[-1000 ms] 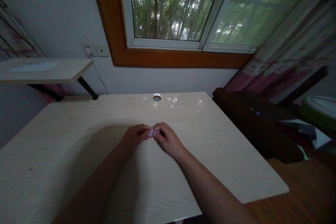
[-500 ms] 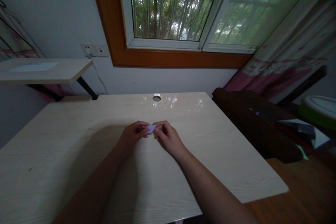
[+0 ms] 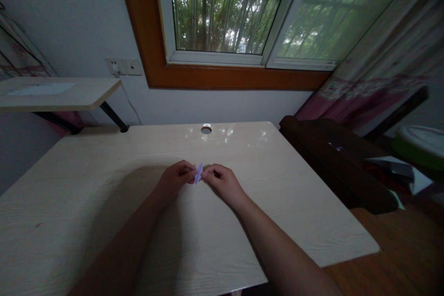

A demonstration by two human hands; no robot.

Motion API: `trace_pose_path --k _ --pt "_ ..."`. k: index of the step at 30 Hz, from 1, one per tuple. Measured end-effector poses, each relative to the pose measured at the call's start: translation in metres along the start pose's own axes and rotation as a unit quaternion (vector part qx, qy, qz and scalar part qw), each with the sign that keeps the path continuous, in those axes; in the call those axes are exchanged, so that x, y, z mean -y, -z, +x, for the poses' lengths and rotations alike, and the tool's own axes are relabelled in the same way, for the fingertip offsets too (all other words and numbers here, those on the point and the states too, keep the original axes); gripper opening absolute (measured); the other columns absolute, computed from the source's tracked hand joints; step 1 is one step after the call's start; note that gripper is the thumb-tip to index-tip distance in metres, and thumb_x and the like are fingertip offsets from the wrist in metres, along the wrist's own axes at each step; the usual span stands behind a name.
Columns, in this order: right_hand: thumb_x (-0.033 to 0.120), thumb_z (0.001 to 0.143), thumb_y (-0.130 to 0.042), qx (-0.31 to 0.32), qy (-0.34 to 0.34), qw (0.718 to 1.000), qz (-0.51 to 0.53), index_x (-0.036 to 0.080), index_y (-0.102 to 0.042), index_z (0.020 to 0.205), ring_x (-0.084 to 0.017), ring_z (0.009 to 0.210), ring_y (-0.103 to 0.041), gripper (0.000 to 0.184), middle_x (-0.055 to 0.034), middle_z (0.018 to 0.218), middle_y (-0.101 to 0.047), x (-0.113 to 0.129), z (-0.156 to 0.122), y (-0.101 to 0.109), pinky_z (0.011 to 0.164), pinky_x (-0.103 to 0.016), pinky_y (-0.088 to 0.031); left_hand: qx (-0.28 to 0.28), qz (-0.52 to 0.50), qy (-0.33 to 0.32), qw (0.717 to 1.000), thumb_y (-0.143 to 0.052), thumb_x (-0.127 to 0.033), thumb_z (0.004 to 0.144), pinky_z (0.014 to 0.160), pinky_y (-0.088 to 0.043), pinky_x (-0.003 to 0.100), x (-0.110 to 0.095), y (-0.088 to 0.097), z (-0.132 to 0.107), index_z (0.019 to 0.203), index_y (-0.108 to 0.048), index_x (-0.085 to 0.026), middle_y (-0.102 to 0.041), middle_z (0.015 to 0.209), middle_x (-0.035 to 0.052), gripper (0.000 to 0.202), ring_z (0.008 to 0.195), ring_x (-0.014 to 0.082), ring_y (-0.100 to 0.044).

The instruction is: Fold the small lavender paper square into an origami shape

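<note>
Two bare hands, one lilac piece (image 3: 199, 174) between them, roughly mid-tabletop. Clock read from the piece, 12 toward the window.

- Piece: small, thin, flat-faced, looks like folded paper; diamond-like outline, points at about 1 and 7, one dark line along its length. Whether it touches the surface, cannot tell.
- Left hand (image 3: 176, 176) at 9: thumb and fingers narrowed, pinching the piece's near edge.
- Right hand (image 3: 224, 182) at 3: thumb and forefinger tips closed on the opposite edge, other fingers curled.
- Tabletop (image 3: 277, 222): one, pale, fine wood-grain, glossy with light flecks toward 12 to 1. One round hole (image 3: 206, 129) at 12, near the back edge.
- At 10, one raised shelf (image 3: 86, 90), same pale board, on two black legs; one white sheet (image 3: 41, 89) on it.
- Between 10 and 11, two white socket plates (image 3: 124, 66).
- At 2, a patterned curtain (image 3: 374, 78), cloth, pink lower band.
- At 3, dark brown furniture (image 3: 333, 157), smooth, rounded corner.
</note>
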State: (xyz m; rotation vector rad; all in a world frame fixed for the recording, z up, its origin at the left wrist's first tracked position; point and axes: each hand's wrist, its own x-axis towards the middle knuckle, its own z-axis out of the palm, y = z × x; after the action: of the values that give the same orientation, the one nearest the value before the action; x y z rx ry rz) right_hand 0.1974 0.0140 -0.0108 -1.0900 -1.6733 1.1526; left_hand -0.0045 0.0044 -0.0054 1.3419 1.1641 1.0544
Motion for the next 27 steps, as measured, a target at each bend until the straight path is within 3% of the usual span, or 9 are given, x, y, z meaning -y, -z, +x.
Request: trace_pose_path --k 15,27 --pt "0.039 0.077 -0.072 -0.007 -0.047 0.996 0.079 0.016 -0.070 0.076 -0.013 0.063 -0.052 0.023 -0.0003 0.070 -0.063 0.0054 -0.0010 0.0006 0.064 -0.026 -0.041 0.064 -0.016 -0.011 0.998 -0.074 -0.040 0.080 0.069 -0.055 0.029 0.0040 0.0003 -0.0018 0.085 -0.061 -0.016 -0.076 0.078 0.0066 0.028 0.075 0.0200 -0.074" --pt "0.034 0.077 -0.069 0.004 -0.030 0.997 0.068 0.017 -0.068 0.076 -0.013 0.064 -0.055 0.018 -0.0017 0.070 -0.065 0.0037 -0.0013 -0.0003 0.062 -0.026 -0.043 0.062 -0.016 0.001 0.998 -0.075 -0.042 0.077 0.066 -0.056 0.029 -0.0029 -0.0011 -0.0033 0.079 -0.063 -0.017 -0.073 0.069 0.0032 0.028 0.066 0.0172 -0.071"
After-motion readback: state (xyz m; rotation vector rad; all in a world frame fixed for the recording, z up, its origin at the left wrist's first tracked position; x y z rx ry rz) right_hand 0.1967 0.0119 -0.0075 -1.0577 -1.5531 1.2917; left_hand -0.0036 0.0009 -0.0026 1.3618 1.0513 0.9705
